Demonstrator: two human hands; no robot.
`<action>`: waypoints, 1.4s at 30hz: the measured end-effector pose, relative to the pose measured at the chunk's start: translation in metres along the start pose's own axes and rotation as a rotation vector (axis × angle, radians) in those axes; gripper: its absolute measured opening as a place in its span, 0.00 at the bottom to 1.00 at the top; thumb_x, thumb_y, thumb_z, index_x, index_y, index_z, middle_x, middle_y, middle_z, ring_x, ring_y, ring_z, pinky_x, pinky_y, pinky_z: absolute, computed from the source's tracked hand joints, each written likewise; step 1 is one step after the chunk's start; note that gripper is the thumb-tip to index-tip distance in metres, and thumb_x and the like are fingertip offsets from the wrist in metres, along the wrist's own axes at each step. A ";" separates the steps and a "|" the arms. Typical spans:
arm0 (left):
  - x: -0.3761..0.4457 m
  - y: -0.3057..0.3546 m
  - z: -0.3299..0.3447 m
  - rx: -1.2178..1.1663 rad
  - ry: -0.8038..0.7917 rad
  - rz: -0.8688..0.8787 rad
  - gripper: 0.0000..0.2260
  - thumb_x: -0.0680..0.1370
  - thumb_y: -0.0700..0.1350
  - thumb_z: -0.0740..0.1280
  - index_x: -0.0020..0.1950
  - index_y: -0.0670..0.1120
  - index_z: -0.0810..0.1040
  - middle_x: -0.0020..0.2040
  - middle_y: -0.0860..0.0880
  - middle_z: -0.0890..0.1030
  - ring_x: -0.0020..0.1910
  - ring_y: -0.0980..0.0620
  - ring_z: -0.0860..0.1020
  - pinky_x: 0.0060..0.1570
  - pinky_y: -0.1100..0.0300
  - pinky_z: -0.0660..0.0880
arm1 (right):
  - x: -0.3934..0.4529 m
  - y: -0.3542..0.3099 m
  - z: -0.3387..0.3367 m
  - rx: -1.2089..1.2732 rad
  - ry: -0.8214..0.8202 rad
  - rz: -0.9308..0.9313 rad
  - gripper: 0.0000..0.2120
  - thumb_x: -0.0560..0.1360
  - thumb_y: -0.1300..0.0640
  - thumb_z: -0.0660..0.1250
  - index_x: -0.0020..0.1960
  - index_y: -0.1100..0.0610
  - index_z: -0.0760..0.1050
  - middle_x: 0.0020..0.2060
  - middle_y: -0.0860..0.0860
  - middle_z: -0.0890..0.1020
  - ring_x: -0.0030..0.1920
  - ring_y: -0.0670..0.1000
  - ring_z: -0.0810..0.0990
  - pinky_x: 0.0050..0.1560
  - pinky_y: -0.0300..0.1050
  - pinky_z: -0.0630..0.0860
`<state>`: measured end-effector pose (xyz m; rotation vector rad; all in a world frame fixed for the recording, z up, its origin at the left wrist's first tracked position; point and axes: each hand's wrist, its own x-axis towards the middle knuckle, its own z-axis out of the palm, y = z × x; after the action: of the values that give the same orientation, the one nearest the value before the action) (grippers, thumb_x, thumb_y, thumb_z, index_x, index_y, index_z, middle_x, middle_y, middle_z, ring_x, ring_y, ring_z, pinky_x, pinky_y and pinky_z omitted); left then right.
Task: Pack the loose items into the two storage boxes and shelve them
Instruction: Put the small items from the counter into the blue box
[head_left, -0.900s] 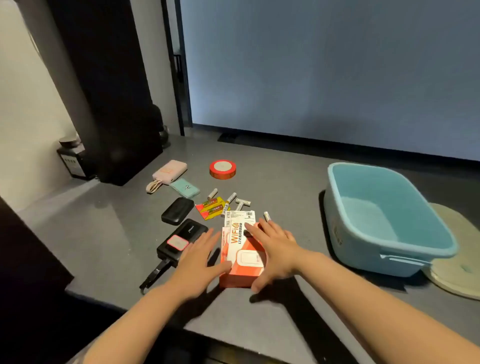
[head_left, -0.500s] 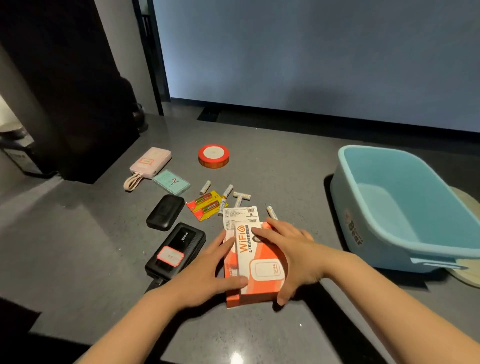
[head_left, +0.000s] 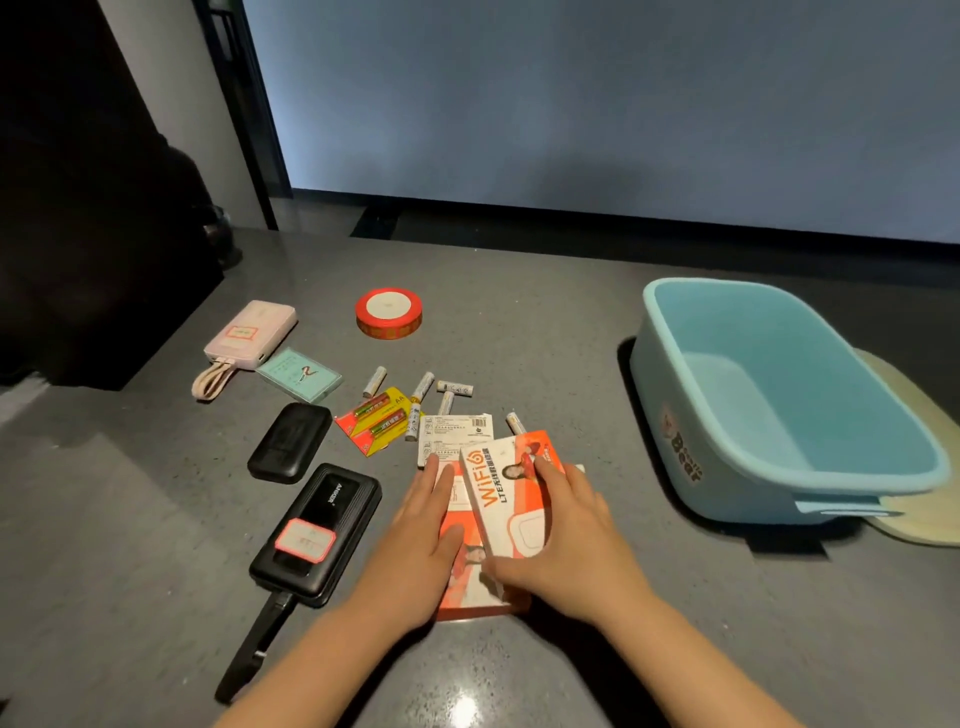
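Two orange-and-white WiFi boxes lie stacked near the front of the grey counter (head_left: 545, 338). My right hand (head_left: 571, 535) grips the upper WiFi box (head_left: 498, 488), which is skewed to the right across the lower WiFi box (head_left: 462, 603). My left hand (head_left: 421, 540) presses flat on the lower box with straight fingers. A light blue storage tub (head_left: 670, 395) stands to the right with nothing inside. Loose batteries (head_left: 423, 387), a yellow battery pack (head_left: 376, 421) and white labels (head_left: 457, 431) lie just beyond the boxes.
Left of my hands lie a black Anker power bank (head_left: 317, 535) with a strap, a black case (head_left: 290, 442), a green card (head_left: 300, 375) and a pink power bank (head_left: 251, 335). A red tape roll (head_left: 388, 313) sits farther back. A cream lid (head_left: 924, 467) lies under the tub's right side.
My right hand has turned and shifted the upper WiFi box to the right, uncovering more of the lower one. My left hand stays flat on the lower box. The view has come closer.
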<state>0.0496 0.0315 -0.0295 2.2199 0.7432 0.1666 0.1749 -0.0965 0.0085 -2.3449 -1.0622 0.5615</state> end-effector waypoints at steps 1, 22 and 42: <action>0.001 0.000 0.000 0.000 -0.002 0.006 0.29 0.82 0.45 0.56 0.77 0.53 0.43 0.76 0.58 0.37 0.76 0.59 0.43 0.73 0.62 0.46 | -0.001 0.000 0.002 -0.030 0.019 0.012 0.57 0.53 0.31 0.69 0.76 0.44 0.48 0.71 0.45 0.58 0.71 0.51 0.58 0.67 0.51 0.67; 0.008 0.036 0.033 0.268 0.115 -0.214 0.52 0.58 0.67 0.64 0.76 0.56 0.44 0.75 0.49 0.45 0.71 0.46 0.48 0.66 0.50 0.63 | -0.022 0.021 -0.057 -0.192 0.285 0.072 0.54 0.56 0.39 0.69 0.75 0.44 0.46 0.72 0.45 0.54 0.70 0.51 0.54 0.64 0.51 0.63; 0.093 0.167 0.023 0.068 0.464 -0.042 0.46 0.59 0.61 0.75 0.68 0.70 0.49 0.69 0.55 0.60 0.66 0.49 0.58 0.59 0.43 0.70 | -0.012 0.092 -0.239 0.005 0.337 -0.124 0.49 0.54 0.39 0.69 0.73 0.39 0.56 0.64 0.37 0.65 0.64 0.43 0.63 0.62 0.44 0.68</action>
<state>0.2102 -0.0198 0.0629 2.2511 1.0537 0.6604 0.3520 -0.2231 0.1446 -2.2459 -1.0338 0.1149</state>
